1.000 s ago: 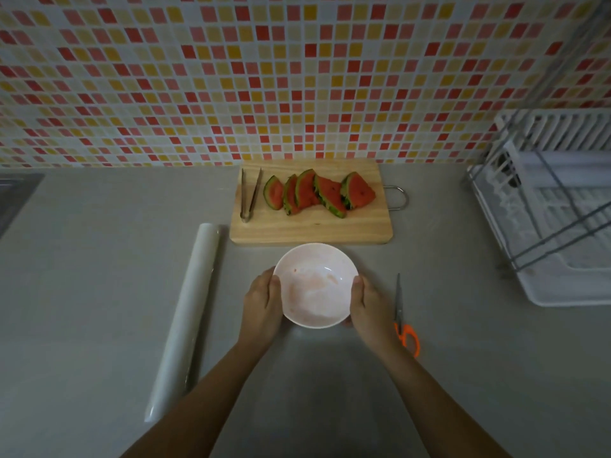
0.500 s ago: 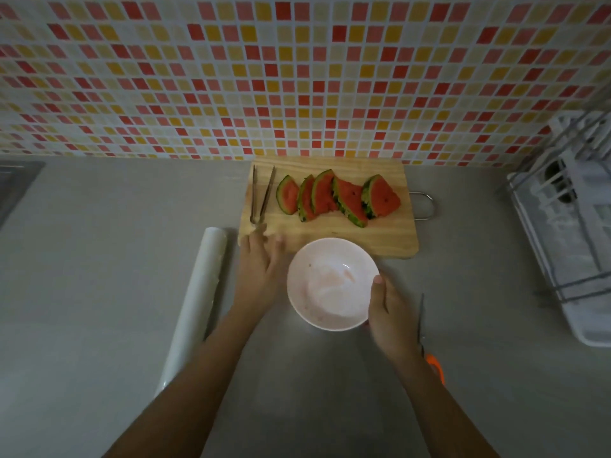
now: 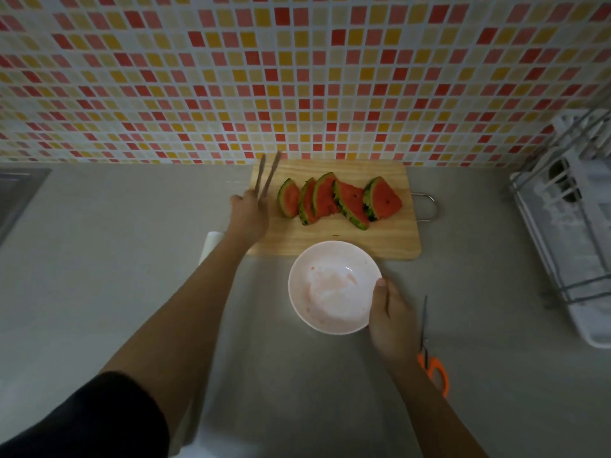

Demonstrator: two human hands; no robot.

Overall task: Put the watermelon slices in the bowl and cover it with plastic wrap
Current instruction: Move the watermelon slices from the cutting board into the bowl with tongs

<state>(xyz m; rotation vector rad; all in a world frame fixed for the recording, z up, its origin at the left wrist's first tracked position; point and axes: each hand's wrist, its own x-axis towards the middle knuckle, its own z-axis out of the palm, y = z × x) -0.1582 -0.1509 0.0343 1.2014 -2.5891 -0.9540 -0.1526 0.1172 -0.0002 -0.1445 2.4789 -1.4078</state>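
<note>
Your left hand (image 3: 246,214) holds the metal tongs (image 3: 271,175) near their joined end, with the fingers closed round them. The 2 arms stand apart with nothing between them and point toward the tiled wall. I cannot tell if they are lifted off the wooden cutting board (image 3: 347,241). The 5 watermelon slices (image 3: 340,201) lie on this board in an overlapping row, just beside the tongs, and none is in the bowl yet. Your right hand (image 3: 391,320) grips the pink bowl (image 3: 292,282), thumb on the rim, probably so that it does not slide when the slices come in. The bowl touches the near edge of the board, which makes the way short. The plastic wrap roll (image 3: 211,241) waits under your left forearm, mostly hidden, and the orange scissors (image 3: 433,368) lie to the right for the later cutting
</note>
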